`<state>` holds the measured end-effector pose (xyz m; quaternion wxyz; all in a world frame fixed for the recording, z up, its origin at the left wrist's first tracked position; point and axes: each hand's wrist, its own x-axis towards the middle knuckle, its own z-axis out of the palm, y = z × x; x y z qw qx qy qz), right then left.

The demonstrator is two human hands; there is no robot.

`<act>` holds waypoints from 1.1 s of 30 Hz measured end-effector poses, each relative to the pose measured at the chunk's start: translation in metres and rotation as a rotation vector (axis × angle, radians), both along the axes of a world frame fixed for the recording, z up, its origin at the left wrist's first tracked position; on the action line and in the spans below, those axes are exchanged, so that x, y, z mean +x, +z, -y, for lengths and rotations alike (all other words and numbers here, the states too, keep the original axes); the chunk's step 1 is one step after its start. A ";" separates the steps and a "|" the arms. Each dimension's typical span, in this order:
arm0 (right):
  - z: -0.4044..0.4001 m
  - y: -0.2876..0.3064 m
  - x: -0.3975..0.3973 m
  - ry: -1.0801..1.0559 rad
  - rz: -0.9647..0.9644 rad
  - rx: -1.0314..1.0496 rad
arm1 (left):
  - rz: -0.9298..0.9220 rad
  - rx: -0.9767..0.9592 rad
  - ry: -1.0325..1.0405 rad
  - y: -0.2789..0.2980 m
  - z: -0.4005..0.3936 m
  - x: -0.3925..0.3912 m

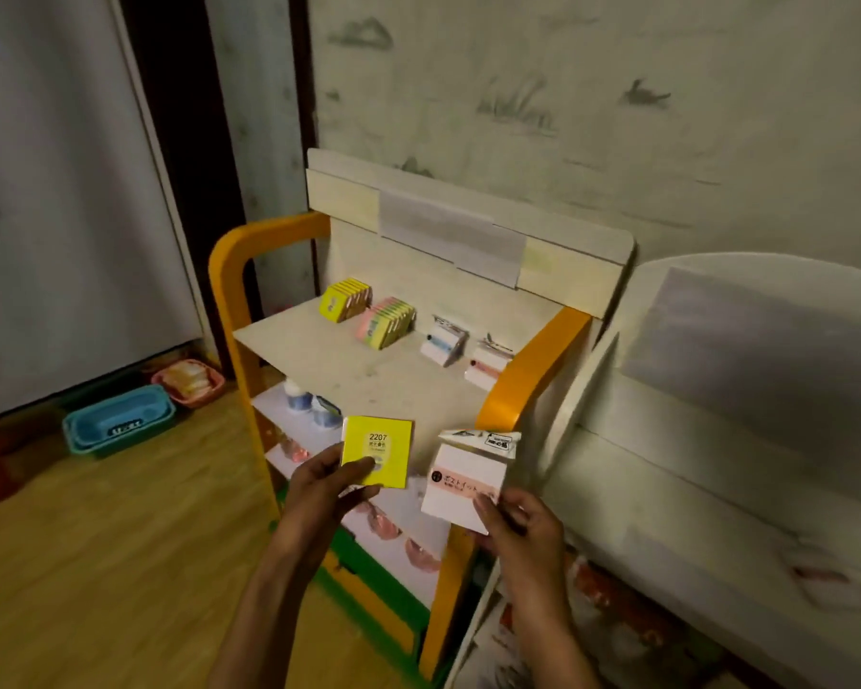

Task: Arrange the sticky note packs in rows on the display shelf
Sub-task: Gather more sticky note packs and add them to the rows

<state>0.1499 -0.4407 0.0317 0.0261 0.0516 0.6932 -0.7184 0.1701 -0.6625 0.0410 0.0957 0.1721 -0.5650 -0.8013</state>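
Both hands are up in front of the display shelf (329,350), each with a pack. The left hand (319,484) pinches a yellow sticky note pack (376,452) by its lower edge, thumb on the front face, fingers tucked behind where I can't see them. It reads "2207" on the label; the smaller print under that is too fuzzy to read. The right hand (523,524) grips a white pack with a pink band (463,482) at its bottom right corner, thumb on the front; the rest of the fingers are behind the pack. Its header flap at the top is bent over and the band text is blurry.

On the top board, a row near the back: a stack of yellow packs (344,299) leaning at the left, a pink and yellow stack (386,323) just beside it, then a white pack with a blue band (443,345), then another white pack with a pink band (488,368) near the orange side rail (533,370).

The lower shelves are mostly hidden behind the held packs and the arms. I can make out some blue-and-white containers (299,397) and pinkish things lower down, but can't tell what they are. A blue basket (120,422) and a pink basket (190,382) sit on the floor at the left, contents unclear. The white furniture (717,440) on the right is cut off by the frame edge.
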 end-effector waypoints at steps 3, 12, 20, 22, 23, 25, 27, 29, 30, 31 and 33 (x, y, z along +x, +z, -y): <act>0.047 -0.001 -0.010 0.059 -0.026 0.034 | -0.001 0.021 0.056 0.001 0.049 -0.004; 0.151 -0.011 -0.076 0.075 -0.037 -0.017 | 0.010 -0.026 0.111 -0.002 0.169 -0.063; 0.237 -0.007 -0.178 0.055 -0.009 -0.088 | 0.031 -0.014 0.067 0.005 0.257 -0.159; 0.254 -0.003 -0.205 0.027 -0.006 -0.118 | 0.034 -0.001 0.078 0.008 0.280 -0.185; 0.261 0.000 -0.218 0.014 -0.012 -0.133 | 0.032 0.012 0.083 0.010 0.290 -0.199; 0.273 0.003 -0.241 -0.006 -0.019 -0.149 | 0.030 0.016 0.084 0.014 0.305 -0.224; 0.282 0.003 -0.257 -0.023 -0.014 -0.149 | 0.023 -0.036 0.080 0.012 0.317 -0.245; 0.288 0.000 -0.268 -0.037 -0.014 -0.136 | 0.020 -0.133 0.071 0.005 0.327 -0.265; 0.290 0.000 -0.273 -0.045 -0.017 -0.131 | 0.029 -0.193 0.070 0.001 0.331 -0.276; 0.291 0.000 -0.276 -0.056 -0.020 -0.127 | 0.047 -0.242 0.069 -0.006 0.336 -0.289; 0.293 -0.003 -0.284 -0.093 -0.021 -0.117 | 0.082 -0.292 0.053 -0.020 0.346 -0.315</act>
